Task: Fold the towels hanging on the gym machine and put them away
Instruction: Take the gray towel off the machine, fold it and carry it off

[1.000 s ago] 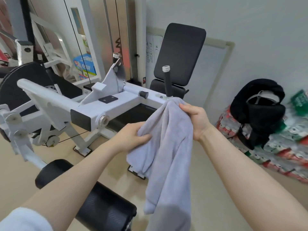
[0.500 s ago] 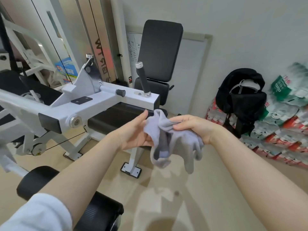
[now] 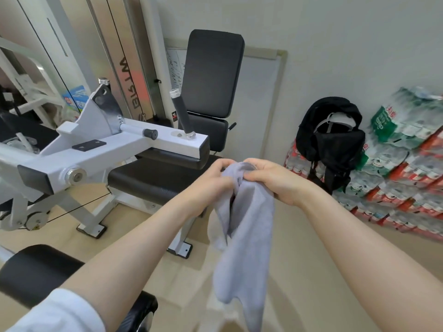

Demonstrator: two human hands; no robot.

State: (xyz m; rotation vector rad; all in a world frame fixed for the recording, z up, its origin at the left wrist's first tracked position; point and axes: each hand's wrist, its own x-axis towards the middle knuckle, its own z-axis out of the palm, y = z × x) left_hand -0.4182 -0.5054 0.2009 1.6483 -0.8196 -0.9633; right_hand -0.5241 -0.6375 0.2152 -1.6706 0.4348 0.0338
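Now the grey towel (image 3: 242, 238) hangs bunched and loose at lower centre of the frame, off the gym machine (image 3: 124, 149) at left. Both hands, the left hand (image 3: 211, 180) and right hand (image 3: 273, 180), are clamped on its top edge, close together. Folding seems barely begun; next they should find two corners and spread it flat.

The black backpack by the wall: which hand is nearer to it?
Right. The right hand grips the towel on the side toward the black backpack; the left hand is beyond it, toward the machine.
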